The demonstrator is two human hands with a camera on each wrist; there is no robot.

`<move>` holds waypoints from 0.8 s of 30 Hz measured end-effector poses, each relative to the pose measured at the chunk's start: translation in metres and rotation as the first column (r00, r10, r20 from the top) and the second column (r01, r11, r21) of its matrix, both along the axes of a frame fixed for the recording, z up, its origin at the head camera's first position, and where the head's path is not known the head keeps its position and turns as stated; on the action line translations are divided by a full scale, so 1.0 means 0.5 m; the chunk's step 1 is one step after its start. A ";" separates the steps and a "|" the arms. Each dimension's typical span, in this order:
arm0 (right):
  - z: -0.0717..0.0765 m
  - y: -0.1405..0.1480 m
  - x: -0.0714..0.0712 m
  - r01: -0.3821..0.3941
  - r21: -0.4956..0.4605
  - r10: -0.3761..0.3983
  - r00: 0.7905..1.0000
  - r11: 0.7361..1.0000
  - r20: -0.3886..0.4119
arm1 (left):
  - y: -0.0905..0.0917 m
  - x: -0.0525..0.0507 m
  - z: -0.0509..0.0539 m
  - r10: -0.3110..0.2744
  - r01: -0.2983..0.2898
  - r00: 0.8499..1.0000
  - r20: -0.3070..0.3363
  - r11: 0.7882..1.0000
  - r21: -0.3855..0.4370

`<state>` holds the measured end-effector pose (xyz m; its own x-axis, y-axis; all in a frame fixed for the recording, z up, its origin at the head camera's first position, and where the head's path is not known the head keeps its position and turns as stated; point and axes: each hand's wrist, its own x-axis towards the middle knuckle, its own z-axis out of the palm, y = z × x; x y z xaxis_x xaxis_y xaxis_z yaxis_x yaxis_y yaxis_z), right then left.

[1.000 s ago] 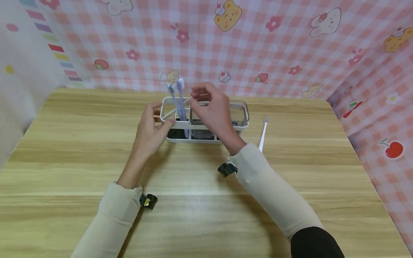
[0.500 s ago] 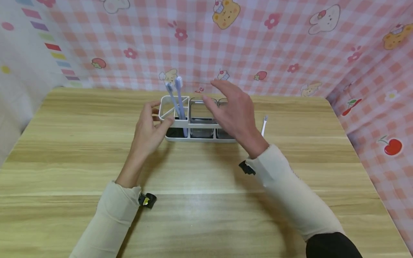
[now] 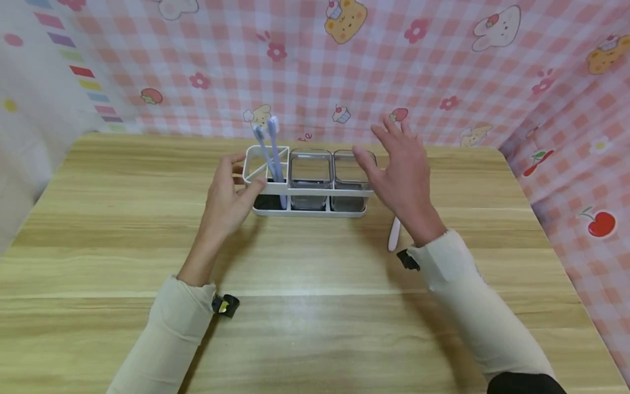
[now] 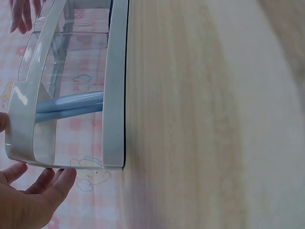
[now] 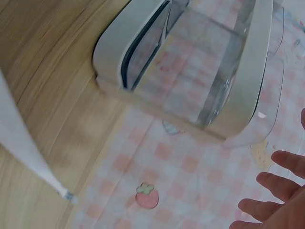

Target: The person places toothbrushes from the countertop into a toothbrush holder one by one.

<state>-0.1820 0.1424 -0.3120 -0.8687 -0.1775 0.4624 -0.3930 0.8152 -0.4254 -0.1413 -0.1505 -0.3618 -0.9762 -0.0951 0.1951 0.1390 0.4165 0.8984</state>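
A white toothbrush holder (image 3: 320,192) with an open frame stands on the wooden table. Two bluish toothbrushes (image 3: 276,156) lean upright in its divided left section. Two clear cups sit in the other slots, a middle cup (image 3: 310,169) and a right cup (image 3: 350,168). My left hand (image 3: 228,197) holds the holder's left end, thumb on the front rim and fingers round the side. Past the right end, my right hand (image 3: 404,178) hangs with fingers spread and holds nothing. Partly hidden beneath it, a white toothbrush (image 3: 394,235) lies on the table; the right wrist view shows this toothbrush (image 5: 28,138) blurred.
Behind the table (image 3: 295,328) hangs a pink checked cloth (image 3: 236,65) with cartoon prints. The same kind of cloth borders the table's right side. White cloth with coloured stripes hangs at the left.
My right hand has moved right, from over the cups to beyond the holder's right end, and its fingers have spread. My left hand has stayed on the holder.
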 end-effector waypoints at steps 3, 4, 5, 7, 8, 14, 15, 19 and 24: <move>-0.003 0.014 -0.001 0.016 -0.021 -0.016 1.000 1.000 -0.018 | 0.000 -0.001 -0.002 0.000 0.000 1.000 0.001 1.000 0.001; -0.005 0.018 -0.002 0.022 -0.024 -0.022 0.999 0.999 -0.026 | 0.000 -0.001 -0.002 -0.001 0.001 1.000 0.003 1.000 0.001; -0.007 0.022 -0.003 0.028 -0.026 -0.029 0.999 0.999 -0.037 | 0.000 -0.001 -0.003 -0.001 0.001 1.000 0.004 1.000 -0.001; -0.011 0.029 -0.004 0.043 -0.037 -0.044 0.998 0.998 -0.052 | 0.000 0.000 -0.003 -0.003 0.003 1.000 0.005 1.000 -0.003; -0.014 0.033 -0.005 0.052 -0.041 -0.055 0.997 0.998 -0.059 | 0.000 0.000 -0.003 -0.004 0.004 1.000 0.006 1.000 -0.004; -0.026 0.060 -0.011 0.137 -0.097 -0.145 0.987 0.986 -0.075 | 0.001 0.002 -0.001 -0.013 0.013 1.000 0.008 1.000 -0.006; -0.027 0.065 -0.013 0.152 -0.104 -0.160 0.985 0.983 -0.071 | 0.001 0.002 0.000 -0.013 0.013 1.000 0.009 1.000 -0.007; -0.031 0.085 -0.016 0.209 -0.126 -0.217 0.975 0.970 -0.051 | 0.001 0.002 0.001 -0.010 0.010 1.000 0.014 1.000 0.001; -0.036 0.103 -0.019 0.258 -0.126 -0.261 0.965 0.958 -0.005 | -0.001 0.000 0.002 -0.006 0.006 1.000 0.019 1.000 0.018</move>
<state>-0.1913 0.1940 -0.3300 -0.8673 0.1120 0.4851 -0.1850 0.8321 -0.5229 -0.1411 -0.1508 -0.3608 -0.9802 -0.0925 0.1753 0.1247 0.3994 0.9083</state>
